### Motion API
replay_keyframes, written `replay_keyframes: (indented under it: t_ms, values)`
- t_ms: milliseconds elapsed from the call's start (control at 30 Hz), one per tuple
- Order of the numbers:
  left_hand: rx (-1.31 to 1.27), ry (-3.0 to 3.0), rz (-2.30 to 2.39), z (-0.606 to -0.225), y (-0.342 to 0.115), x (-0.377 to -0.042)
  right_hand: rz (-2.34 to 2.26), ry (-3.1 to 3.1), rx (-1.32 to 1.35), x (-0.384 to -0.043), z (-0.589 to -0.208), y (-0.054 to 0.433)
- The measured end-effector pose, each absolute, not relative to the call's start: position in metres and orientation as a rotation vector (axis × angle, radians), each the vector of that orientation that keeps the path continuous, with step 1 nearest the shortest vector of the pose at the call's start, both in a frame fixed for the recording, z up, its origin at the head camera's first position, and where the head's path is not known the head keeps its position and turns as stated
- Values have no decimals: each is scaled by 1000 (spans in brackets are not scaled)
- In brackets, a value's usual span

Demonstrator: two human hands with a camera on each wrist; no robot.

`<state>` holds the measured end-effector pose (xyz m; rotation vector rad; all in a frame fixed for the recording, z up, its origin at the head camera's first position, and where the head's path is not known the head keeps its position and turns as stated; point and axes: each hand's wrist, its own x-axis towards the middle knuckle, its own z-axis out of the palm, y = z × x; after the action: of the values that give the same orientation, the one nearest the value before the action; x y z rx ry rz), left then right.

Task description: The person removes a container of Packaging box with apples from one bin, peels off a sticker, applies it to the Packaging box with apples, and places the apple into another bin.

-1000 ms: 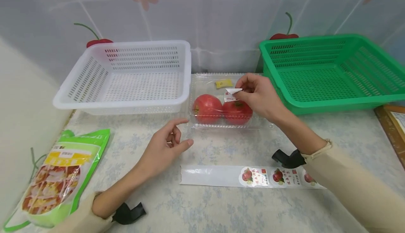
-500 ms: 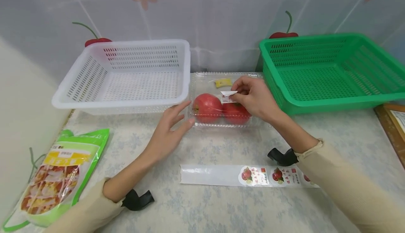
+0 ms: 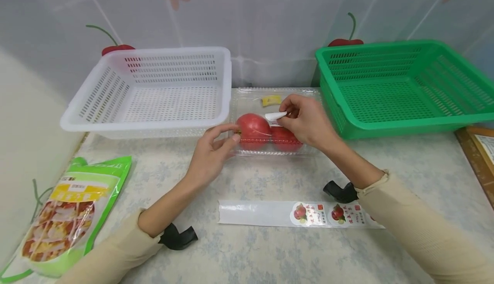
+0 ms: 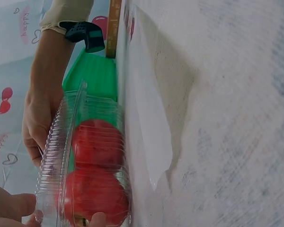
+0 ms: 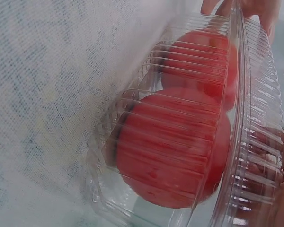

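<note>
A clear plastic clamshell box [image 3: 247,101] holds two red apples [image 3: 252,129] side by side, with a small yellow packet [image 3: 272,100] behind them. Over the lid, my right hand [image 3: 306,119] pinches a white sticker [image 3: 275,116] by its right end; the sticker curls up, and its lower part lies close to the lid above the right-hand apple. At the box's left end, my left hand [image 3: 208,157] grips the side, index finger on top and thumb at the front. The left wrist view shows its thumb [image 4: 22,204] at the lid edge. In the right wrist view, the box [image 5: 248,94] hides most of my right hand.
A white basket [image 3: 146,127] stands to the box's left, a green basket [image 3: 401,125] to its right. A sticker strip [image 3: 254,213] with apple labels lies in front. A green food bag [image 3: 77,215] lies at left, a brown-framed object [image 3: 476,146] at right.
My left hand has moved forward from the table to the box's left end and taken hold there. My right hand, still pinching the sticker, has shifted slightly left over the lid.
</note>
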<state>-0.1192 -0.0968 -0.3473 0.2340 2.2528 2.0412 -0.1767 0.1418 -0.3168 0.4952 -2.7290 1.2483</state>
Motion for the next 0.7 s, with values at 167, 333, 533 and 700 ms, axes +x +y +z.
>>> replay_keyframes:
  t_ms: [167,333,533,700]
  values:
    - [211,2257,2035,-345,-96,-117,1222,-2762,487,-176,-316,142]
    - [186,2277,2014,-345,-94,-117,1197,-2772,475,-175,-317,143]
    - [170,2269,2010,-346,-94,-118,1171,-2756,468,-175,-317,144]
    - [179,2260,2020,-347,-94,-118,1128,-2695,624,-176,-320,145]
